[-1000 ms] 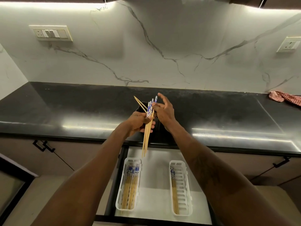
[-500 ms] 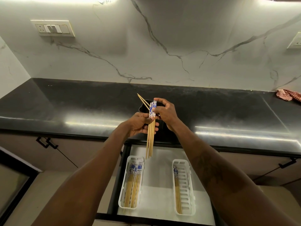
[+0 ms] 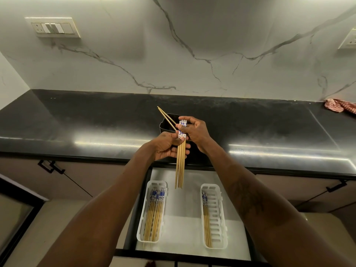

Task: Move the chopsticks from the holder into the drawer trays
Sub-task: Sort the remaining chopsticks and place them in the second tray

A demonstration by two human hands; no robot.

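A bundle of several wooden chopsticks (image 3: pixel 180 162) with blue-and-white ends hangs tips-down over the open drawer. My left hand (image 3: pixel 165 146) grips the bundle near its patterned ends. My right hand (image 3: pixel 194 132) pinches the tops of the same bundle. Behind my hands stands the black holder (image 3: pixel 167 122) on the counter, with two chopsticks (image 3: pixel 165 116) leaning out of it to the left. In the drawer, the left white tray (image 3: pixel 141 226) holds several chopsticks. The right white tray (image 3: pixel 221 220) holds a few along its left side.
The black countertop (image 3: pixel 77 122) runs the full width, with a red-and-white cloth (image 3: pixel 341 106) at its far right. The white drawer floor (image 3: pixel 183 218) lies between the two trays. Cabinet handles (image 3: pixel 51 166) flank the drawer.
My right hand has closed its fingers onto the tops of the bundle, and the chopstick ends are now lined up evenly. The camera has tilted downward a little.
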